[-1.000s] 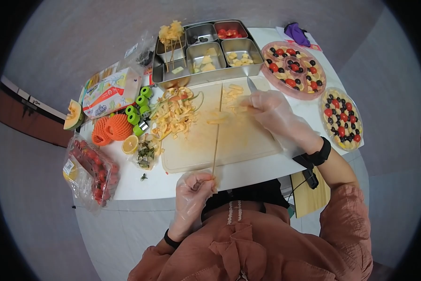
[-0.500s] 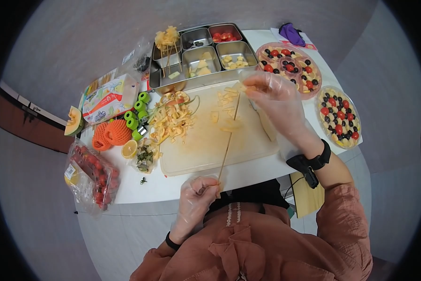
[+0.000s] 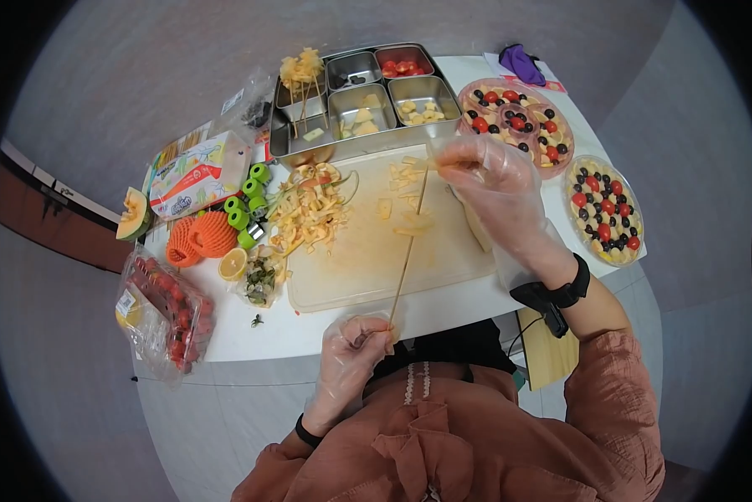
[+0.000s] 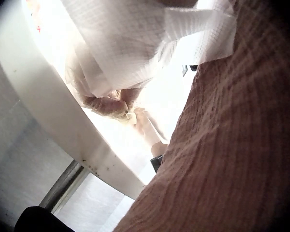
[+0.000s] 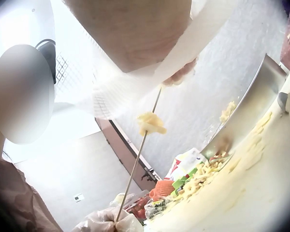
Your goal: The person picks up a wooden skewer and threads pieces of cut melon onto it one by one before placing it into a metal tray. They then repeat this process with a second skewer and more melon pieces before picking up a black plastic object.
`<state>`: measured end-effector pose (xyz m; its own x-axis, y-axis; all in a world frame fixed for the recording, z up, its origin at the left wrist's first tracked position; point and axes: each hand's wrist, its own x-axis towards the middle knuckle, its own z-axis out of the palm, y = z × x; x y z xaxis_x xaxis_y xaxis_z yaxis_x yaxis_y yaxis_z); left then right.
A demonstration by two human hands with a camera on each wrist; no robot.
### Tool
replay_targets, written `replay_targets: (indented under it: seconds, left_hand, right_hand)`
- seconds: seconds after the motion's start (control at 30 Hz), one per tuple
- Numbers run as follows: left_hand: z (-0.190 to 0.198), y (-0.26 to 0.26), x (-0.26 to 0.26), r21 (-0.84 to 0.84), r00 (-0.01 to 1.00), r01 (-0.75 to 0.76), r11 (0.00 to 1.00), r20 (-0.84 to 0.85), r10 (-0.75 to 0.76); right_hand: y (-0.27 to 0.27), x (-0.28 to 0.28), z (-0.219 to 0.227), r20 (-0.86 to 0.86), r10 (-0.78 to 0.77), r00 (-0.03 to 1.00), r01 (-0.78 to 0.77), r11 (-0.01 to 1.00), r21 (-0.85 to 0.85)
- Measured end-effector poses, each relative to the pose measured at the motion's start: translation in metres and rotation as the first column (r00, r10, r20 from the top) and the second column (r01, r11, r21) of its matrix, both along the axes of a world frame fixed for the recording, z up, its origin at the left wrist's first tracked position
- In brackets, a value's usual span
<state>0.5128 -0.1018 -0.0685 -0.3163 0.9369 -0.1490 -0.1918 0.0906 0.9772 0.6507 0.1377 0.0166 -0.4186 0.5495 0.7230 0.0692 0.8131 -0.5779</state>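
A thin wooden skewer (image 3: 404,272) slants between the two hands above the cutting board (image 3: 325,280). My left hand (image 3: 348,356), in a clear plastic glove, pinches its lower end near the table's front edge. At the upper end, the gloved right hand (image 3: 501,188) pinches the skewer or something on its tip; which one I cannot tell. Partway along the skewer sits a yellow fruit piece (image 3: 413,224), seen folded round the stick in the right wrist view (image 5: 152,123). Yellow slices (image 3: 406,173) lie on the board behind it. The left wrist view shows the left hand (image 4: 108,104) with curled fingers, overexposed.
Peelings (image 3: 313,205) cover the board's left side. Behind stands a metal tray (image 3: 334,152) with fruit compartments and finished skewers. Two fruit platters (image 3: 606,209) are at right. Green cutters (image 3: 246,201), orange foam nets (image 3: 213,234) and bagged tomatoes (image 3: 171,305) lie at left. A knife lies partly beneath my right hand.
My right hand has left the knife's handle area and moved up to the skewer's top. The skewer has tilted rightward, with the fruit piece on it. Over the last half second little has moved.
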Motion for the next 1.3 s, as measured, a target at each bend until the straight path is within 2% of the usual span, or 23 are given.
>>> replay_targets:
  seconds: [0.17, 0.23, 0.37, 0.43, 0.47, 0.53, 0.73, 0.83, 1.03, 1.17, 1.23, 1.3]
  left_hand:
    - [0.004, 0.0, 0.0, -0.021, 1.0, 0.005, 1.0, 0.013, -0.004]
    - [0.004, 0.0, 0.0, -0.012, 1.0, 0.01, 1.0, 0.017, -0.01]
    - [0.005, 0.0, 0.001, 0.007, 0.998, 0.01, 1.0, 0.054, -0.01]
    - [0.008, 0.0, 0.001, 0.023, 1.0, 0.023, 0.999, 0.014, -0.023]
    - [0.01, 0.0, 0.002, 0.023, 1.0, 0.024, 0.999, 0.013, -0.024]
    - [0.013, 0.0, 0.004, 0.019, 0.999, 0.004, 1.0, 0.037, -0.005]
    - [0.019, 0.001, 0.006, 0.016, 0.998, 0.004, 1.0, 0.063, -0.005]
    - [0.019, 0.0, 0.005, 0.033, 0.998, 0.016, 0.999, 0.058, -0.018]
    - [0.019, 0.001, 0.005, 0.048, 0.999, 0.034, 0.998, 0.037, -0.035]
    - [0.015, 0.0, 0.004, 0.063, 0.999, 0.039, 0.997, 0.034, -0.042]
    - [0.015, 0.0, 0.004, 0.057, 1.0, 0.007, 0.998, 0.009, -0.007]
    - [0.013, -0.001, 0.003, 0.043, 1.0, -0.01, 0.999, 0.007, 0.01]
  right_hand:
    - [-0.004, 0.002, 0.001, 0.036, -0.023, 0.999, 0.021, 0.999, 0.042]
    - [-0.004, 0.003, 0.002, 0.083, 0.018, 0.996, -0.026, 0.994, 0.104]
    - [-0.012, 0.003, 0.004, 0.035, 0.055, 0.998, -0.058, 0.994, 0.095]
    - [-0.013, 0.002, 0.004, 0.024, 0.05, 0.998, -0.054, 0.976, 0.212]
    - [-0.013, 0.003, 0.005, 0.023, 0.049, 0.999, -0.053, 0.976, 0.212]
    - [-0.012, 0.006, 0.004, 0.071, 0.044, 0.997, -0.066, 0.934, 0.351]
    - [-0.013, 0.011, 0.002, 0.133, 0.006, 0.991, -0.074, 0.854, 0.516]
    - [-0.012, 0.011, 0.004, 0.133, 0.088, 0.987, -0.144, 0.854, 0.5]
    - [-0.016, 0.013, 0.012, 0.179, 0.117, 0.977, -0.19, 0.86, 0.473]
    - [-0.015, 0.012, 0.007, 0.168, 0.084, 0.982, -0.152, 0.881, 0.448]
    - [-0.01, 0.013, 0.002, 0.172, 0.035, 0.985, -0.095, 0.931, 0.353]
    - [0.005, 0.01, -0.009, 0.209, 0.052, 0.977, -0.115, 0.945, 0.306]
